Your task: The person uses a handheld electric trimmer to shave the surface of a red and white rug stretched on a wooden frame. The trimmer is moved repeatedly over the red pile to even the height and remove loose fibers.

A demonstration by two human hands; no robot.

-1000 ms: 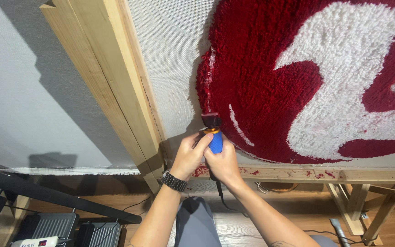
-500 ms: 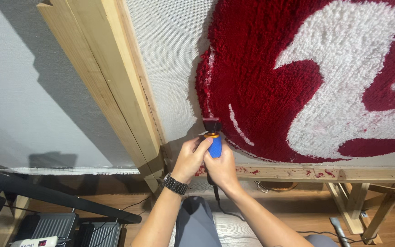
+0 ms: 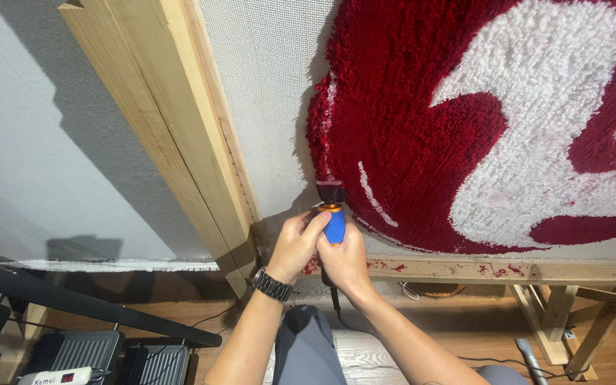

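Left hand: the left hand point(image 3: 295, 246) is curled shut around the lower body of the blue-handled trimmer point(image 3: 334, 224), thumb laid up along the grip; a dark wristwatch point(image 3: 272, 284) sits on that wrist
Right hand: the right hand point(image 3: 347, 260) is closed on the same handle from the other side, fingers wrapped behind it, so both hands clamp the one tool
Tool position: the trimmer points upward, its dark head touching the lower left edge of the red and white tufted rug point(image 3: 479, 121), just above the bottom wooden rail point(image 3: 507, 269) of the frame; a cord hangs down from below the hands
Rug condition: red pile forms a rounded field with a white shape set into it; the pile looks full across the visible part (the right and top portions run out of view)
Progress, judged: tufting appears complete in the visible area; work is at the outline stage, with the head at one point of the lower left border, so most of the visible edge seems yet to be gone over
Surroundings: bare backing cloth point(image 3: 265, 93) lies left of the rug, beside the slanted wooden post point(image 3: 158, 121); red fluff specks lie on the rail
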